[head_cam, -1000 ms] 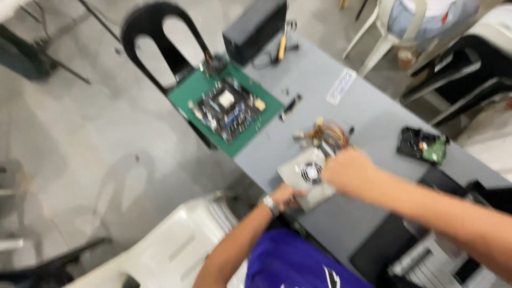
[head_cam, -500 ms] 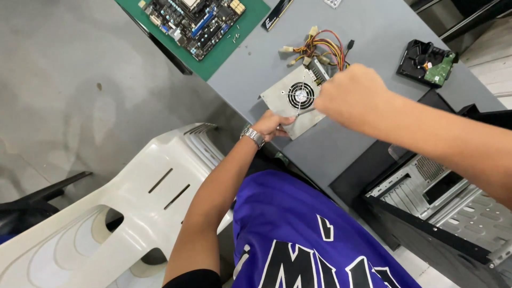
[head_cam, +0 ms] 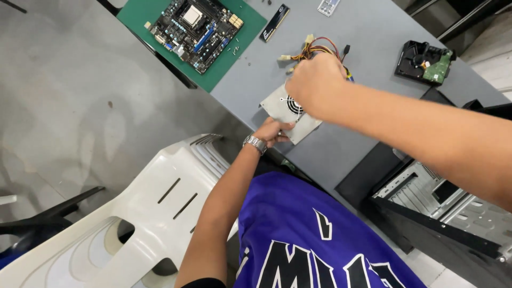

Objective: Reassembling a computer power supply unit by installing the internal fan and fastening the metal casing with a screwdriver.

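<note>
A grey computer power supply (head_cam: 280, 104) with a round fan grille lies on the grey table (head_cam: 368, 32). A bundle of coloured cables (head_cam: 309, 52) runs from its far end. My left hand (head_cam: 273, 132), a metal watch on its wrist, grips the unit's near corner at the table's edge. My right hand (head_cam: 316, 85) is closed over the top of the unit, next to the cables. What its fingers hold is hidden beneath the hand.
A motherboard (head_cam: 194, 29) lies on a green mat (head_cam: 242, 40) at the far left of the table. A dark memory stick (head_cam: 274, 22) and a hard drive (head_cam: 425, 61) also lie there. An open computer case (head_cam: 442, 205) stands at right, a white plastic chair (head_cam: 122, 218) at left.
The view has tilted down and closer, so the table shifted up in the picture. Both hands have stayed on the power supply throughout.
</note>
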